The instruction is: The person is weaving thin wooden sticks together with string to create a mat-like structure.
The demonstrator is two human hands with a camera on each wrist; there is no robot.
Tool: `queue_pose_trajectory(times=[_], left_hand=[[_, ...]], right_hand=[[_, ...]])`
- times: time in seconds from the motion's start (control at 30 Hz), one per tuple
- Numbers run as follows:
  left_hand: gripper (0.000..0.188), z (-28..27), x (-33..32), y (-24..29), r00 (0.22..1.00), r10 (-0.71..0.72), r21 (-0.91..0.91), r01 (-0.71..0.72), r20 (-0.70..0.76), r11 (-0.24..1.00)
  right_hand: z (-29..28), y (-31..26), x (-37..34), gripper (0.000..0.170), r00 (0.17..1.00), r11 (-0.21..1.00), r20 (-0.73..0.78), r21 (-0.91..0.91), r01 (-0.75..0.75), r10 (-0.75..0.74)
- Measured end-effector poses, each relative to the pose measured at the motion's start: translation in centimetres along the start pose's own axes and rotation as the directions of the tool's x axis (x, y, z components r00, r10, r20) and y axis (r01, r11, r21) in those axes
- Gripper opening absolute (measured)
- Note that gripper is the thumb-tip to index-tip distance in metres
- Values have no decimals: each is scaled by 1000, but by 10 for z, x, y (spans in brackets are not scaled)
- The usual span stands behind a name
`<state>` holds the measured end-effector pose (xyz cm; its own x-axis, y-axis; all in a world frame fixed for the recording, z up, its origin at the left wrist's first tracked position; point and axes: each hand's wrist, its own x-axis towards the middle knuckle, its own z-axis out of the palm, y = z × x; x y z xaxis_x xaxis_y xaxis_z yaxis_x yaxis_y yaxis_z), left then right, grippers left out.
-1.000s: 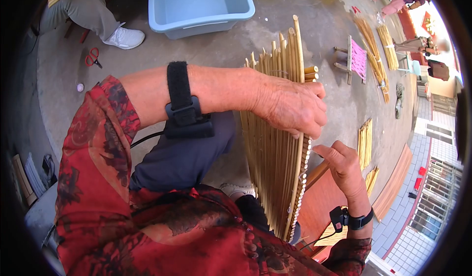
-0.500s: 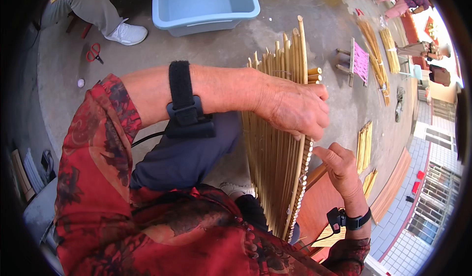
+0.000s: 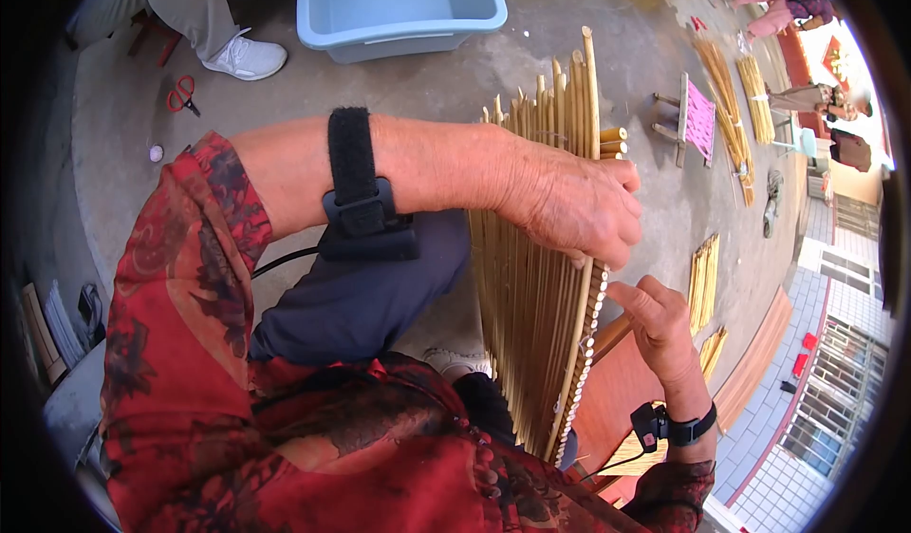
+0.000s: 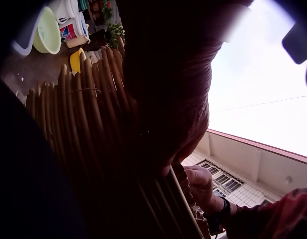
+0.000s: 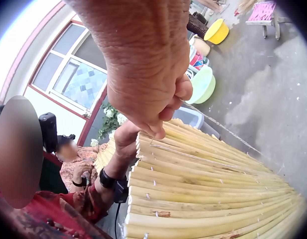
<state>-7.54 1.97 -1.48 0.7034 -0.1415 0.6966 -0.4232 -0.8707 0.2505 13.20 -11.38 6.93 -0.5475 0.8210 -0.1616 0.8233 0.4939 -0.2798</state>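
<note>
A mat of straw-coloured stalks (image 3: 531,324), bound side by side with thread, stands between the person's legs. The left hand (image 3: 584,210) reaches over it and grips its edge stalks, fingers curled over the far side. In the left wrist view this hand is dark, with the stalks below it. Just beside the cut stalk ends, the right hand (image 3: 657,322) has its fingers curled and its thumb toward the mat. A thin string (image 5: 225,130) runs taut from the curled fingers of the right hand in the right wrist view, over the mat's face.
A blue tub (image 3: 399,35), red-handled scissors (image 3: 180,96) and a pink-seated stool (image 3: 697,120) stand or lie on the concrete floor. Bundles of stalks (image 3: 704,281) lie to the right, near a reddish-brown board (image 3: 617,400). Another person's shoe (image 3: 247,56) shows at upper left.
The head view has shifted slightly, so floor objects sit a little higher and further right. Both hands keep nearly the same place at the mat's edge.
</note>
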Motion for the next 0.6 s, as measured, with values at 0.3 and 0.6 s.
queue_pose_trajectory(times=[0.3, 0.6], left_hand=[[5, -2, -4, 2, 1000, -1, 5, 1, 1, 1000], [7, -3, -2, 2, 998, -11, -17, 13, 67, 1000]], right_hand=[[3, -1, 4, 36, 1000, 1000, 0, 28, -4, 4], [1, -1, 3, 33, 1000, 1000, 25, 10, 4, -4]])
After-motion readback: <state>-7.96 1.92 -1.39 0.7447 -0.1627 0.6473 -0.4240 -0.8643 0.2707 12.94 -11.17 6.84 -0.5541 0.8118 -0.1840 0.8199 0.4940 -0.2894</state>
